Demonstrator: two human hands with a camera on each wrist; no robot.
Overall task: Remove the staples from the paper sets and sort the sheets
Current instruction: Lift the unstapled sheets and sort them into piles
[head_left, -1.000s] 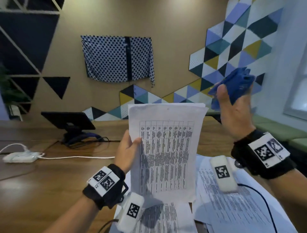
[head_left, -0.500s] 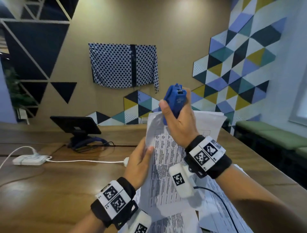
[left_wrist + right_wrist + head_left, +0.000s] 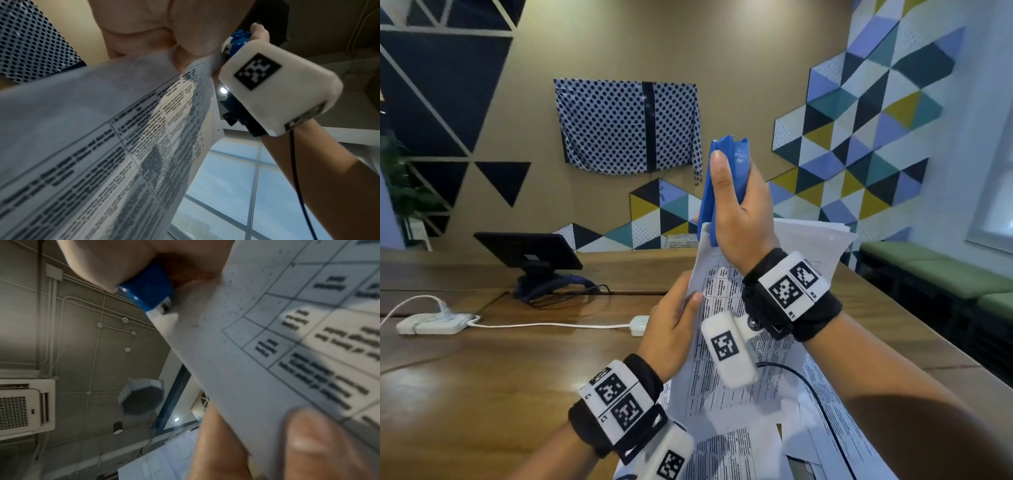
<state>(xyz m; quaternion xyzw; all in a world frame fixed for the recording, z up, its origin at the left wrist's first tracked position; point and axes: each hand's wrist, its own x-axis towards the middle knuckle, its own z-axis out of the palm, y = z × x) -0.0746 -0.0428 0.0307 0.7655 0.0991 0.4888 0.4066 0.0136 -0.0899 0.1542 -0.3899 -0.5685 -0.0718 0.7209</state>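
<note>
A stapled set of printed sheets (image 3: 784, 342) stands upright above the table. My left hand (image 3: 674, 322) pinches its left edge, thumb on the front page. My right hand (image 3: 736, 219) grips a blue staple remover (image 3: 726, 178) whose lower end sits on the set's top left corner. In the right wrist view the blue staple remover (image 3: 150, 290) meets the corner of the paper set (image 3: 267, 353). In the left wrist view the paper set (image 3: 123, 146) fills the frame, with the staple remover (image 3: 238, 40) beyond it. No staple shows.
More printed sheets (image 3: 825, 438) lie flat on the wooden table (image 3: 482, 377) under my arms. A white power strip (image 3: 431, 323) with a cable and adapter (image 3: 638, 323) lies at left. A dark tablet on a stand (image 3: 530, 253) sits farther back. A green bench (image 3: 945, 274) runs at right.
My right hand brought the staple remover from the upper right down onto the top left corner of the paper set. My left hand slid higher along the edge, and the set rose closer.
</note>
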